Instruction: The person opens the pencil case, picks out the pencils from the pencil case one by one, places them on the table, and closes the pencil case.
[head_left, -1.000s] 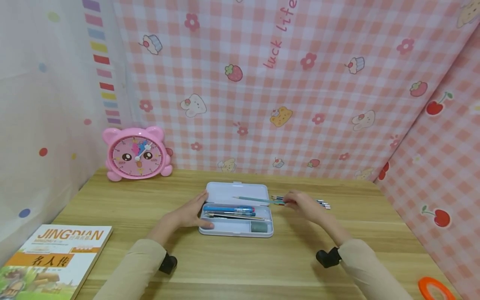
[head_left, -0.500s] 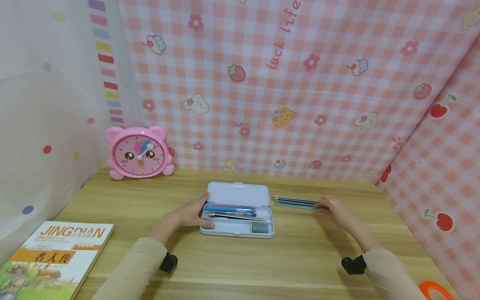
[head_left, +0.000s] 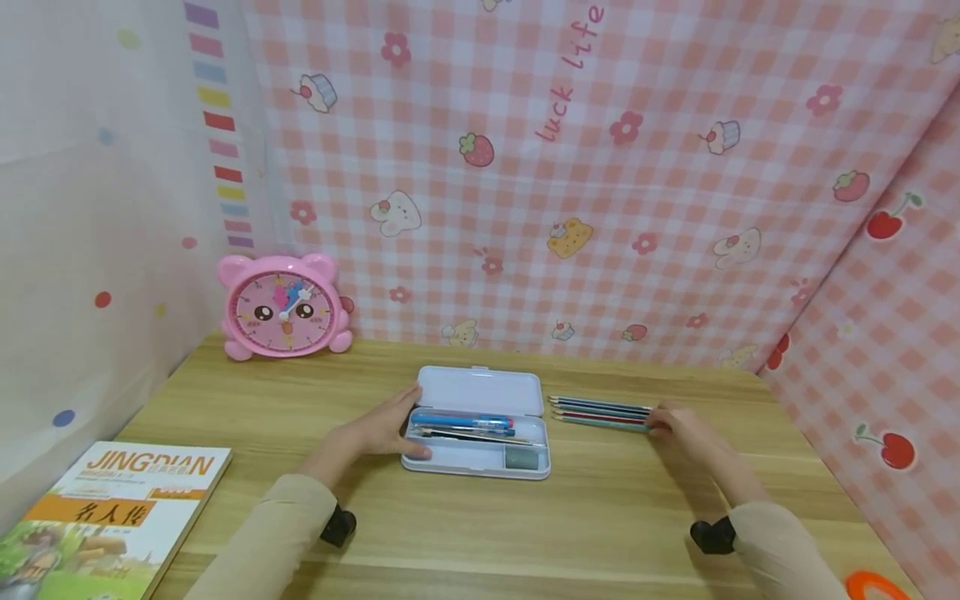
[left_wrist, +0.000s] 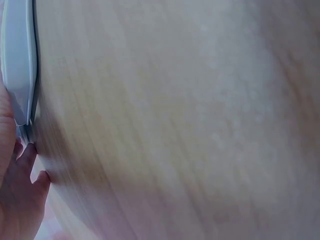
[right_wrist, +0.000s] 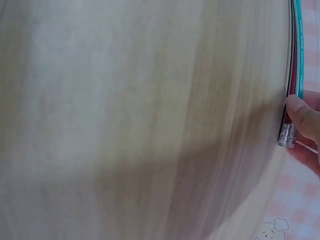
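Observation:
My left hand holds the left end of an open white pencil case, thumb over the front corner and fingers at the lid side. Inside the case lie a blue pen, other slim writing tools and a grey-green eraser in the right compartment. To the right of the case, several pencils lie side by side on the table. At their right ends my right hand pinches a teal pencil between thumb and fingers. The right wrist view shows silvery pencil ends just below the thumb.
A pink clock stands at the back left of the wooden table. One book lies at the front left. An orange ring-shaped object is partly visible at the front right. Patterned cloth hangs behind.
My right hand has carried the teal pencil rightward from above the case's lid down beside the other pencils, which are now slightly more spread. My left hand has stayed on the case.

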